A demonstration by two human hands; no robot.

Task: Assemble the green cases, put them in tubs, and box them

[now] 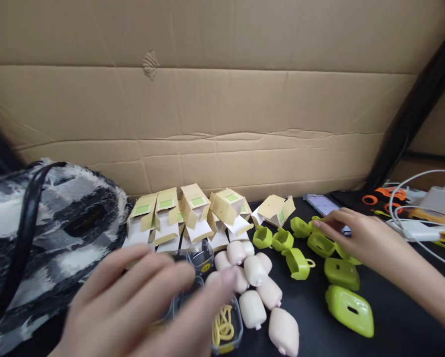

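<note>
My left hand [144, 297] hovers blurred at the lower left, fingers stretched out over clear plastic cases [202, 258]; one clear case holds a coiled yellow cord [222, 327]. My right hand [356, 233] reaches in from the right, fingers extended and resting on a lime-green silicone case [321, 244] in a scatter of green cases [349, 310]. Between the hands lies a cluster of pale pink cases [259, 292]. A row of small open kraft boxes [194, 210] with green labels stands behind them.
A fuzzy black-and-white bag [58, 223] with a black strap lies at the left. A cardboard wall [222, 109] backs the black table [393, 322]. A phone [322, 203], orange scissors [386, 196], white cables and chargers [423, 213] sit at the right.
</note>
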